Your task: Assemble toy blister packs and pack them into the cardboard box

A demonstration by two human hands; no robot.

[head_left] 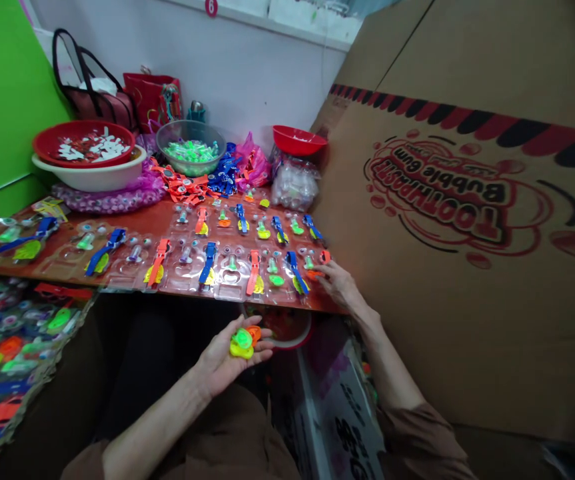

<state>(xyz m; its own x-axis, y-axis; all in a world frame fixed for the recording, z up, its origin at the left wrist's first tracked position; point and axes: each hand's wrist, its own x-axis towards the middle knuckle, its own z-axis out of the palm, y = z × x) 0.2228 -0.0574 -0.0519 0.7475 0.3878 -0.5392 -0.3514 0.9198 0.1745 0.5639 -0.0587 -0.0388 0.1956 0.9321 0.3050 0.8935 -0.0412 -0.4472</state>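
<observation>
Palm up below the table edge, my left hand [222, 353] holds several small bright plastic pieces [242, 343] in green, yellow and orange. My right hand [337, 283] is at the right end of the front row, its fingertips closed together on an orange plastic piece [312, 274] in a clear blister tray. The clear blister trays [230, 288] lie in two rows on the table. Many contain a small tube with a coloured cap, a blue watch-like band [208, 261] or an orange one [254, 270], and yellow or green pieces.
At the back stand a red bowl [42, 143] of white parts, a clear bowl [164, 143] of green-capped tubes, piles of orange bands [182, 187] and an empty-looking red bowl [300, 141]. A large cardboard box [457, 320] walls off the right. A filled carton [17, 360] sits lower left.
</observation>
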